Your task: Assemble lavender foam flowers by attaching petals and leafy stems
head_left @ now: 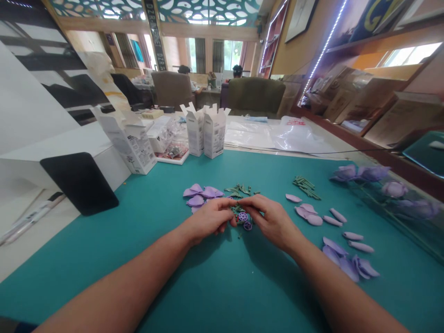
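Over the middle of the mat, my left hand and my right hand meet at the fingertips. Both are closed with fingers pinched together, and whatever they may hold is hidden or too small to name. Just below the fingertips lie small purple wheel-shaped pieces, among small green parts. Green leaf-shaped pieces are scattered just beyond my hands. A group of purple petal pieces lies beside my left hand, partly covered by it. To the right of my right hand are pale lilac petals and darker purple petals.
Green stem pieces and assembled purple flowers lie on the right of the green mat. Opened white boxes stand along the back. A black tablet-like panel leans at left. Two people sit farther off, behind chairs.
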Tool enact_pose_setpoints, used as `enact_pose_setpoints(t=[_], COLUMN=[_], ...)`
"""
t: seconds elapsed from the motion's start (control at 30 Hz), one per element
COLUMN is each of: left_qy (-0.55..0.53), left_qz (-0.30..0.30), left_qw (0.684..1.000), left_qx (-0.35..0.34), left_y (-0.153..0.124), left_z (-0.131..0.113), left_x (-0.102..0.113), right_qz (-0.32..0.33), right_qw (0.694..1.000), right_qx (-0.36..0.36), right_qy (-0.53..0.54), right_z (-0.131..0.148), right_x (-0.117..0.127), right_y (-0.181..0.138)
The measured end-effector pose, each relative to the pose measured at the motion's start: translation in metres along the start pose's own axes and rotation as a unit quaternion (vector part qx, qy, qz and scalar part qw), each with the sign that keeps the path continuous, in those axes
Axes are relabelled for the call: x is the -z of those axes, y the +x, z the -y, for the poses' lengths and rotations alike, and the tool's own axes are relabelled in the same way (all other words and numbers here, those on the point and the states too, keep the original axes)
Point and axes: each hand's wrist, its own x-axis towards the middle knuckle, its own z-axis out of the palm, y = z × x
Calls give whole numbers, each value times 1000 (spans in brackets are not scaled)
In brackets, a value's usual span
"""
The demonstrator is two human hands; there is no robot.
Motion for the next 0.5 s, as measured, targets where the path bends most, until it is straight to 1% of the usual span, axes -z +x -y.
enact_pose_setpoints(t=[0.17, 0.4, 0.5], left_qy=[15, 5, -2], left_qz=[-22, -27, -30], left_qw=[1000, 1000, 999], left_qx=[-17, -8, -10], left_y=[-2, -1, 0], left_z=[-1, -1, 0], left_x=[-1, 1, 3], right_qz=[-1, -1, -17], right_qw=[1000, 1000, 1000], right_qx=[8, 10, 3], right_qy=[-2, -3, 0], right_z=[0, 0, -4], right_x=[-2, -2, 1], right_y=[0, 0, -1])
